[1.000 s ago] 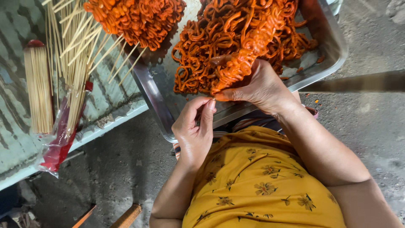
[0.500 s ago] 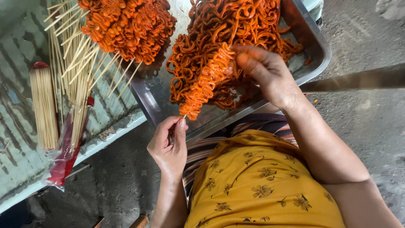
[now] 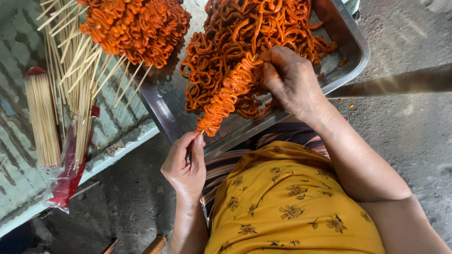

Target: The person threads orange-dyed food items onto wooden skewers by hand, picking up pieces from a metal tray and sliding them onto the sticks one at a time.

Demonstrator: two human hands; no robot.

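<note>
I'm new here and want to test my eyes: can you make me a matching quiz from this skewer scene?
Things:
1. left hand
2. right hand
3. bundle of bare sticks
4. metal tray

Places or states:
A. lies far left on the table
B. pinches the skewer's lower end
C. holds loose orange strips
D. grips the top of the threaded skewer

Pairs: 1-B, 2-D, 3-A, 4-C

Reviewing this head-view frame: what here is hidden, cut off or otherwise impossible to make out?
- Skewer stick: hidden inside the threaded orange strips; only its tip shows at the left hand.
- Right hand fingertips: buried in the strips, so the grip is unclear.
- Metal tray: far end cut off by the top edge.
- Finished skewers: tops cut off by the top edge.
- Bundle of bare sticks: count too fine to tell.
</note>
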